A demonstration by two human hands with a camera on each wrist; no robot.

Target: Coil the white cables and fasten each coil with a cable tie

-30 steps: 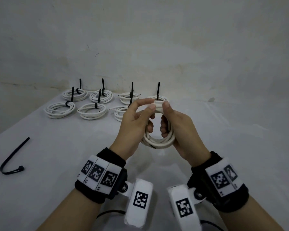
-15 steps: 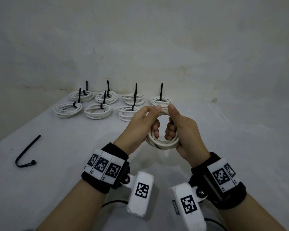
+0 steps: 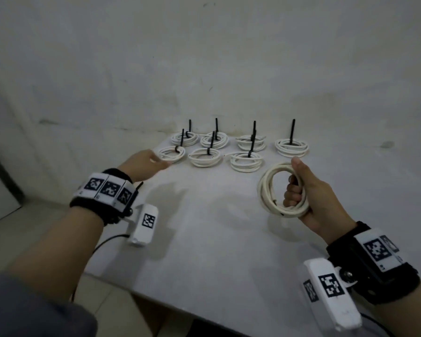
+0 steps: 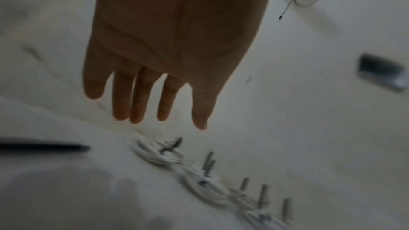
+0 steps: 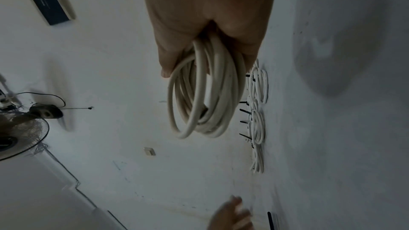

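My right hand grips an untied coil of white cable and holds it upright above the table, right of centre. In the right wrist view the coil hangs from my curled fingers. My left hand is stretched out to the left near the table's left edge, fingers straight and holding nothing. A loose black cable tie lies blurred just beyond it; in the head view my left wrist hides most of it. Several tied coils lie in two rows at the back.
The white table ends at a slanted left edge close to my left forearm, with tiled floor below. A wall rises right behind the tied coils. A standing fan shows at the left of the right wrist view.
My left hand has let go of the coil and swung out to the left. The right hand now holds the coil alone and has moved right.
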